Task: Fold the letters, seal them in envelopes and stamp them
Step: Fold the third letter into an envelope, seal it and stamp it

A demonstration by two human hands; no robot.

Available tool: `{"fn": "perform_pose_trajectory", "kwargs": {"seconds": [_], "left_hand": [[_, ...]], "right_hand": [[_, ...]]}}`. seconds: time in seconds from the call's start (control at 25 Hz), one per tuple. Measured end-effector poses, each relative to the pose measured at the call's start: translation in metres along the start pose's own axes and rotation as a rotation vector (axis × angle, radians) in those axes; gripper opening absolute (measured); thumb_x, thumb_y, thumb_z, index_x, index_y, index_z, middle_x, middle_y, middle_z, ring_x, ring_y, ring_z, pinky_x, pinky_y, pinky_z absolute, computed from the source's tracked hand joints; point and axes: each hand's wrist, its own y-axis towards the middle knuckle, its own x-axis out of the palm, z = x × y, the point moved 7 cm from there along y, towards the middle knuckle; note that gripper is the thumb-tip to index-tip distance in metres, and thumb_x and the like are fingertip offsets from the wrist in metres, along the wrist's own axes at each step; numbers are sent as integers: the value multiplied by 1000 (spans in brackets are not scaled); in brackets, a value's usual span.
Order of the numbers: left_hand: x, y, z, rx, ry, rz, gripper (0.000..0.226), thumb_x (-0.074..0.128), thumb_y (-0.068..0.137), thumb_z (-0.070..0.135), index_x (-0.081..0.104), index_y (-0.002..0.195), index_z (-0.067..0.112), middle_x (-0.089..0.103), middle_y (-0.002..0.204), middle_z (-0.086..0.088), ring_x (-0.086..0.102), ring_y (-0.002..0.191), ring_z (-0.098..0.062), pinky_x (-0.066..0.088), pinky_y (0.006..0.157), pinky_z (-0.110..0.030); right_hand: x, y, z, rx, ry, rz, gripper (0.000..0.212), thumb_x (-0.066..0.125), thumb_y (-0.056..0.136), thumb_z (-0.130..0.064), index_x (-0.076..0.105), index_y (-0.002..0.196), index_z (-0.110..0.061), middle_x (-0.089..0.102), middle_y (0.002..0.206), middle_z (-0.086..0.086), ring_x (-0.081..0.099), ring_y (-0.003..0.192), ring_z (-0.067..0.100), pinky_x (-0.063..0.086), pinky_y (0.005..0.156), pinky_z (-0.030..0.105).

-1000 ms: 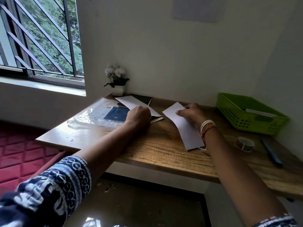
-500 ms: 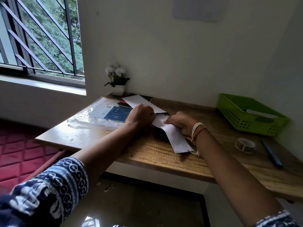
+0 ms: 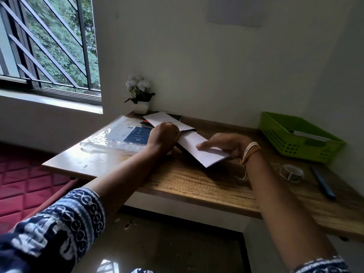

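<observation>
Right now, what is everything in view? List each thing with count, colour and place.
letter: one, white, desk centre, between both hands
envelope: one, white, behind the left hand
plastic packet: one, clear over blue, desk left
plant: one, white flowers, white pot, back corner
basket: one, green, desk right
tape roll: one, clear, near the basket
pen: one, blue, right edge
desk: one, wooden
window: one, barred, left
left hand: fist on the papers
right hand: gripping the letter, bangles on the wrist

White folded letter [image 3: 204, 152] lies slantwise, one end tucked into white envelope [image 3: 167, 120].
</observation>
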Motion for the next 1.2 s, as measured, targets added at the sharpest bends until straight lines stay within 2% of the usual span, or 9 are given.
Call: {"fn": "perform_pose_trajectory", "kwargs": {"seconds": [0.08,0.24,0.36,0.44,0.56,0.64,0.84,1.0,1.2], "left_hand": [[2,0,1,7,-10,-22,30,53,90,31,76,86,11,72,92,-11,67,84,-31,52,68,-35],[8,-2,13,113,-50,-93,24,57,89,26,76,85,12,72,90,-10,66,81,-28,52,67,-35],[10,-4,23,216,-62,-131,22,59,89,25,77,89,13,72,93,-9,67,81,-24,54,69,-36],[12,-3,23,212,-50,-134,22,58,90,25,77,92,13,72,96,-8,67,83,-23,52,68,-34],[10,-3,21,209,-34,-117,23,57,92,22,76,93,10,72,95,-11,67,85,-26,53,70,-36],[10,-4,23,286,-13,-112,22,57,92,16,75,95,5,72,95,-14,68,86,-27,54,75,-39],[-1,-2,6,124,-188,73,16,64,87,15,75,90,2,73,92,-15,69,78,-27,55,71,-36],[-5,-3,4,74,-213,104,14,64,85,11,75,87,2,73,87,-14,68,76,-24,47,67,-25],[-4,-5,9,125,-232,79,17,57,85,2,74,81,-1,72,85,-17,68,74,-27,53,64,-31]], "right_hand": [[-5,4,4,24,12,15,20,71,84,-24,64,90,-6,65,70,4,60,46,7,45,41,16],[-12,12,7,-10,189,226,18,74,82,-16,60,87,-6,55,75,5,51,57,10,41,38,16],[-10,23,10,-60,339,359,55,78,77,-16,49,121,2,54,100,10,57,77,16,47,42,19],[-12,26,9,-122,406,406,65,80,75,-16,44,126,2,55,109,13,62,89,22,54,53,25],[-19,18,-2,-245,555,249,27,72,81,-10,62,105,0,66,91,12,66,66,15,56,53,20],[-26,10,-7,-292,593,138,13,68,83,-6,67,96,-5,69,86,8,68,67,12,58,61,19],[-19,13,-8,-318,533,-9,29,66,81,3,64,110,4,70,97,13,70,86,17,57,83,27],[-18,12,-11,-354,487,-15,37,65,80,10,62,115,2,69,99,14,71,85,14,58,79,21],[-16,13,-11,-375,473,125,33,69,76,9,64,108,3,67,104,15,68,92,18,59,73,21]]}}
